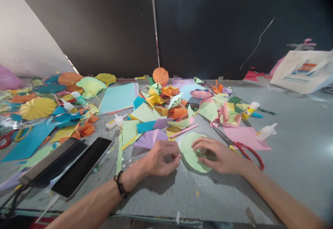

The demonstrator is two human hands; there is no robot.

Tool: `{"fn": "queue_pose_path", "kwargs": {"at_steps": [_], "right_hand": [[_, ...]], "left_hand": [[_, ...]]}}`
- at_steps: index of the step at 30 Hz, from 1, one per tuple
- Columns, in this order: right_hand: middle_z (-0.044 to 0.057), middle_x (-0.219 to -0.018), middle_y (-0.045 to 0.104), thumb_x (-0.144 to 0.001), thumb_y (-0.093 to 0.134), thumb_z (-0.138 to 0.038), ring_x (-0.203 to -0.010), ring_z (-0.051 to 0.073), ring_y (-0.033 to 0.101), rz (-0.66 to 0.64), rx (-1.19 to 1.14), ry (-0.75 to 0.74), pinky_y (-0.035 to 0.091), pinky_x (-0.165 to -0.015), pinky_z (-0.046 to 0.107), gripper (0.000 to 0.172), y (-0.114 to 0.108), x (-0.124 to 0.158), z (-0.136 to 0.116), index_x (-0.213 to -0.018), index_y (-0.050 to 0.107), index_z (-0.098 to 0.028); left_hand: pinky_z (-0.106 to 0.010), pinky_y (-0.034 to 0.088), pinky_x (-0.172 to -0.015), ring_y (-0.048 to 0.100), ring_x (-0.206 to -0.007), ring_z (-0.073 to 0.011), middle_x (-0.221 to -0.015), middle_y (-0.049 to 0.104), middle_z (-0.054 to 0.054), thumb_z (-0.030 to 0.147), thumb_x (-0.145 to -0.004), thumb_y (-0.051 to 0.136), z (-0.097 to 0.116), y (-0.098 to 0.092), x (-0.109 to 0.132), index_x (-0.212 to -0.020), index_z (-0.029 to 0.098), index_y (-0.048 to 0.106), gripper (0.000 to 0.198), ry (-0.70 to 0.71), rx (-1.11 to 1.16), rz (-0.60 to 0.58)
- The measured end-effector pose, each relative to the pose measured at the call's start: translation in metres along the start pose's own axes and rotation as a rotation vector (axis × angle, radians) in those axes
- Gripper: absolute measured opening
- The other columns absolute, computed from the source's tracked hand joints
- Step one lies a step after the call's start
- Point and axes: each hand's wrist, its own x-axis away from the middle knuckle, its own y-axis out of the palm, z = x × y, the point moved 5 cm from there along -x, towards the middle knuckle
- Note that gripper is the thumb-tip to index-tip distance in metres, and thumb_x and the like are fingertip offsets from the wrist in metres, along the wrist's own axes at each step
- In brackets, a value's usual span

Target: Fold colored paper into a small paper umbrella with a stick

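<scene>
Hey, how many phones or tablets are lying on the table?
2. A black-screened tablet lies left of the left hand, and a second device lies against its far-left side. Others could be hidden under the paper scraps.

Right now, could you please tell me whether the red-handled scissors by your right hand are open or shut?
Shut: the scissors' blades lie together as one narrow point.

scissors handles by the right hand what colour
Red: the scissors handles, best seen in the head view.
</scene>
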Motion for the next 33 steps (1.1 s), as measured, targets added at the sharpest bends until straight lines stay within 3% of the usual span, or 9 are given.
{"fn": "queue_pose_path", "kwargs": {"at_steps": [7, 21, 27, 33], "right_hand": [[0.009, -0.125, 0.069, -0.099, 0.064, -0.024, -0.09, 0.019, 0.067, -0.011, -0.004, 0.005, 0.056, -0.074, 0.032, 0.019, 0.001, 0.001, 0.003, -0.118, 0.065, -0.025], [0.009, -0.125, 0.068, -0.1, 0.062, -0.024, -0.099, 0.021, 0.067, -0.019, -0.017, 0.002, 0.056, -0.079, 0.033, 0.016, 0.002, 0.001, 0.003, -0.117, 0.064, -0.024], [0.01, -0.127, 0.067, -0.1, 0.062, -0.024, -0.098, 0.021, 0.067, -0.02, -0.026, -0.003, 0.056, -0.078, 0.033, 0.018, 0.002, 0.001, 0.005, -0.119, 0.063, -0.024], [0.009, -0.127, 0.067, -0.1, 0.063, -0.023, -0.099, 0.02, 0.067, -0.025, -0.032, 0.001, 0.055, -0.075, 0.03, 0.02, 0.001, 0.0, 0.004, -0.12, 0.064, -0.025]], "left_hand": [[-0.028, 0.033, -0.052, 0.041, -0.055, -0.0115, -0.058, 0.044, 0.003, 0.014, -0.088, 0.052, 0.001, 0.001, 0.0, -0.064, 0.023, 0.025, 0.037, -0.001, 0.0, 0.044], [-0.026, 0.038, -0.054, 0.048, -0.058, -0.0123, -0.063, 0.056, -0.001, 0.011, -0.086, 0.051, 0.015, -0.003, -0.002, -0.064, 0.021, 0.044, 0.025, 0.098, 0.011, 0.031], [-0.026, 0.049, -0.061, 0.061, -0.067, -0.0152, -0.076, 0.068, -0.006, 0.012, -0.085, 0.054, 0.013, -0.003, -0.001, -0.075, 0.018, 0.058, 0.012, 0.14, 0.034, 0.051], [-0.028, 0.053, -0.067, 0.066, -0.074, -0.0181, -0.086, 0.072, -0.01, 0.012, -0.084, 0.055, 0.012, -0.003, 0.0, -0.083, 0.017, 0.062, 0.009, 0.145, 0.036, 0.044]]}}
